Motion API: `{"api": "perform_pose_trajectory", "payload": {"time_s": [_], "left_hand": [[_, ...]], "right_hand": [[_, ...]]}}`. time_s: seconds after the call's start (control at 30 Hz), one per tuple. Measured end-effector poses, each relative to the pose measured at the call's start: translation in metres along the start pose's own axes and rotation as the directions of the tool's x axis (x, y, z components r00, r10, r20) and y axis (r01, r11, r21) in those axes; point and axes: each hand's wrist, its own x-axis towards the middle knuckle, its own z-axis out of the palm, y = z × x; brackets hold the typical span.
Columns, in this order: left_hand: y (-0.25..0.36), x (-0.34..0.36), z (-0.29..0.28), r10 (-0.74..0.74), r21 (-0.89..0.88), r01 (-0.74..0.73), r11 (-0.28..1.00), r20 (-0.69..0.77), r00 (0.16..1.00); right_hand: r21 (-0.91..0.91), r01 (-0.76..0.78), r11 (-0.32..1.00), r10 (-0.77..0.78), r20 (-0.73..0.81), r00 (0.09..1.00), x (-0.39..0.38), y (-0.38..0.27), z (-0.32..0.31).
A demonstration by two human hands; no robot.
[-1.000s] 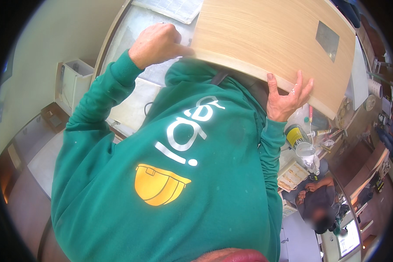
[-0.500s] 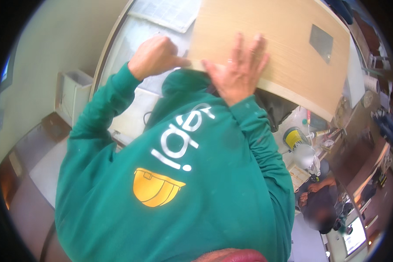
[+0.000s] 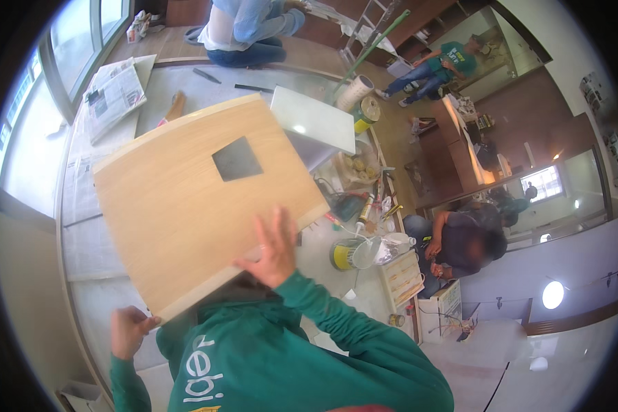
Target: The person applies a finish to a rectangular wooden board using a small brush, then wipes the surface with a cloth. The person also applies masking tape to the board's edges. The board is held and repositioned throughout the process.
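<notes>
A light wood panel (image 3: 178, 213) lies in front of me, one long edge against my body. On its face is a dark grey four-sided patch (image 3: 237, 159); I cannot tell whether it is a cut-out or a piece lying there. My left hand (image 3: 130, 331) is closed at the panel's near left corner, thumb and fingers pinching it. Spread fingers of my right hand (image 3: 275, 250) rest on the panel by its near edge, the thumb along that edge. Beyond the panel stands a white box-like piece (image 3: 312, 120).
Right of the panel are a yellow-and-dark can (image 3: 343, 254), a caulking tube (image 3: 365, 209), a tray (image 3: 402, 278) and a bag of round items (image 3: 359, 167). Newspapers (image 3: 117, 96) and a brush (image 3: 175, 108) lie at far left. Several people work around the table, one seated nearby (image 3: 463, 240).
The view has swung to the right and up, so the panel and both hands sit lower and further left in it. My hands stay at the panel's near edge.
</notes>
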Motion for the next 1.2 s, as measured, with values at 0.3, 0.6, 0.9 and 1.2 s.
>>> {"api": "perform_pose_trajectory", "payload": {"time_s": [0.3, 0.6, 0.9, 1.2], "left_hand": [[0.0, -0.005, -0.013, -0.096, -0.106, 0.105, 0.989, 0.091, 0.991], [-0.023, -0.001, 0.003, -0.013, -0.076, 0.013, 0.997, 0.006, 1.0], [0.002, -0.001, 0.001, -0.138, -0.244, 0.133, 0.96, -0.001, 0.99], [-0.007, 0.003, -0.01, -0.151, -0.224, 0.159, 0.962, 0.055, 0.987]], "right_hand": [[0.287, -0.182, 0.94, 0.247, -0.209, 0.946, 0.023, 0.048, -0.021], [0.173, -0.073, 0.982, 0.103, -0.171, 0.98, 0.141, 0.049, 0.062], [-0.153, -0.317, 0.936, 0.347, 0.244, 0.906, 0.204, 0.013, 0.029], [-0.136, -0.38, 0.915, 0.403, 0.324, 0.856, 0.219, 0.034, 0.051]]}}
